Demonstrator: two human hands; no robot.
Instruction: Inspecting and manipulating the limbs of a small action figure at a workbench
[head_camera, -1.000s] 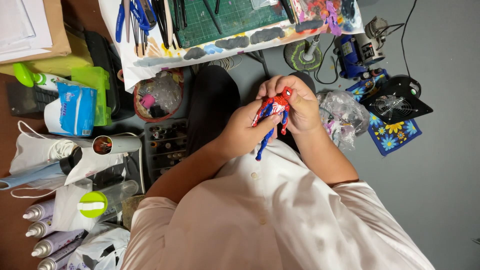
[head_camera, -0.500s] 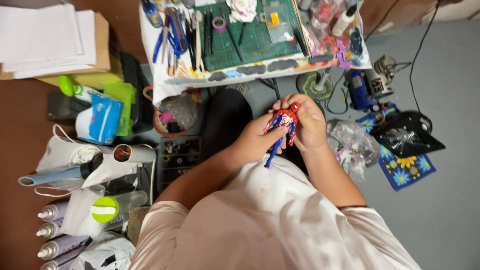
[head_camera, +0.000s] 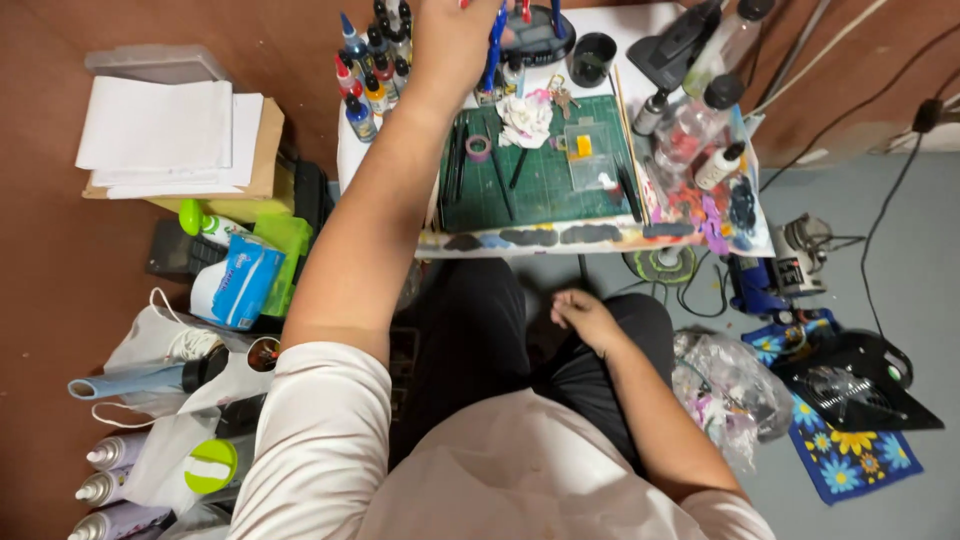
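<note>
Item: small red-and-blue plastic figure (head_camera: 497, 35), held in the closed fingers of the left hand (head_camera: 452, 35) at the far edge of the green cutting mat (head_camera: 540, 185), beside the row of small paint bottles (head_camera: 365, 75); its long axis runs roughly upright in the view, blue limb pointing down toward the mat. The right hand (head_camera: 585, 315) rests loosely curled and empty on the lap, on the near side of the mat, well apart from the figure. The left hand is the nearer.
</note>
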